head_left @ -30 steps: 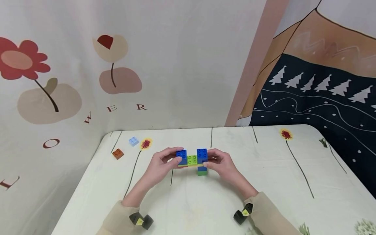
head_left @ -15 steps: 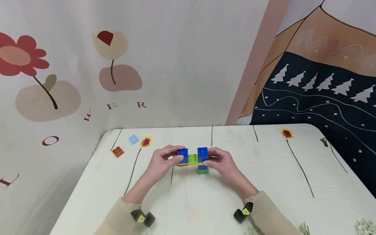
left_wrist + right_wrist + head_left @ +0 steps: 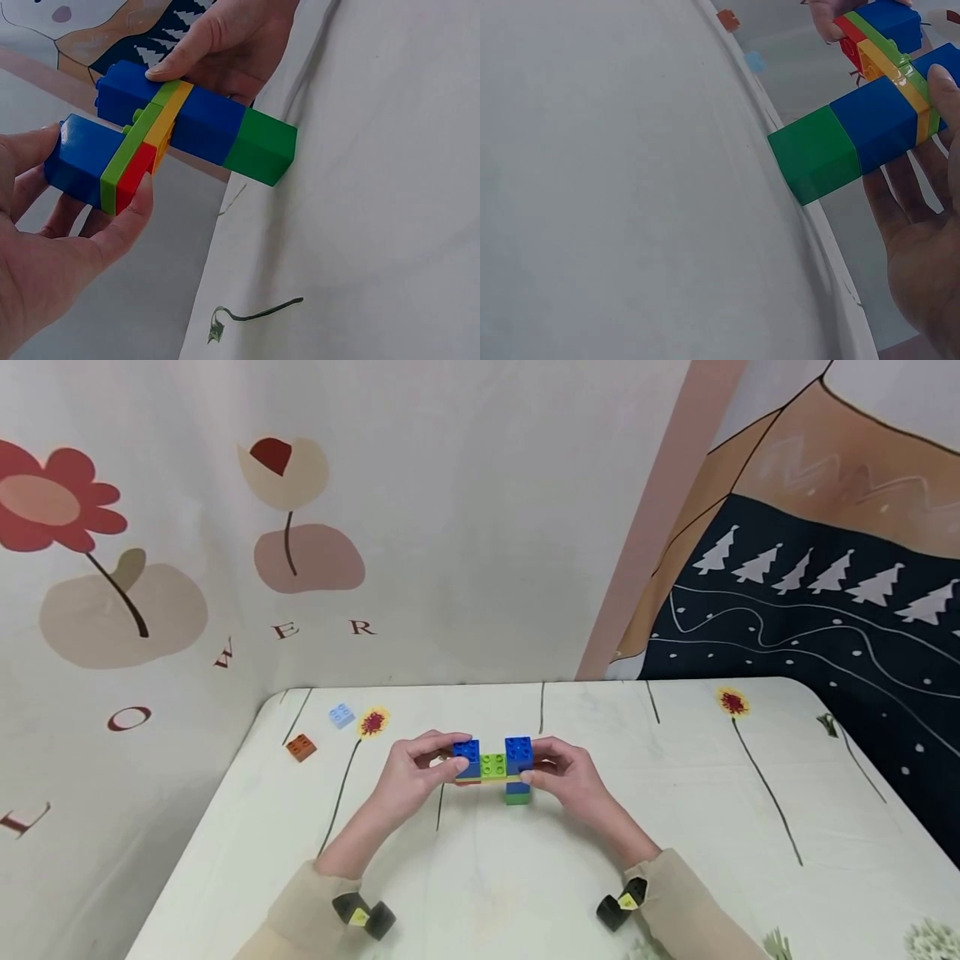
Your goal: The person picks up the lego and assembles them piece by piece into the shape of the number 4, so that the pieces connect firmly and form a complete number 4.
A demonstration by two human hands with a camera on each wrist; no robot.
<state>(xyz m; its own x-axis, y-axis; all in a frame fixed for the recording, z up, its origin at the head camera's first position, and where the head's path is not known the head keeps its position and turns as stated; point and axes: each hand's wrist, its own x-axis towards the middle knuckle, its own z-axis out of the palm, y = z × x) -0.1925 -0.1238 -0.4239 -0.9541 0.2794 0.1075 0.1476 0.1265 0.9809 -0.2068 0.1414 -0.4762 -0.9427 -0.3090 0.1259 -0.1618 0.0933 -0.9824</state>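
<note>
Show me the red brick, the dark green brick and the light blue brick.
Red brick (image 3: 132, 180), left wrist view, its side face.
Dark green brick (image 3: 814, 152), right wrist view, its side face.
Light blue brick (image 3: 342, 716), head view, its studded top.

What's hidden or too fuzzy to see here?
Head view: red plastic brick, mostly hidden by left blue plastic brick.
Left wrist view: part of the left grip, cut off by left edge.
Right wrist view: light-blue plastic brick, too blurred to count its studs.

Left fingers (image 3: 432, 745), right fingers (image 3: 887, 204) pinching; forearms (image 3: 351, 855) angled inward
</note>
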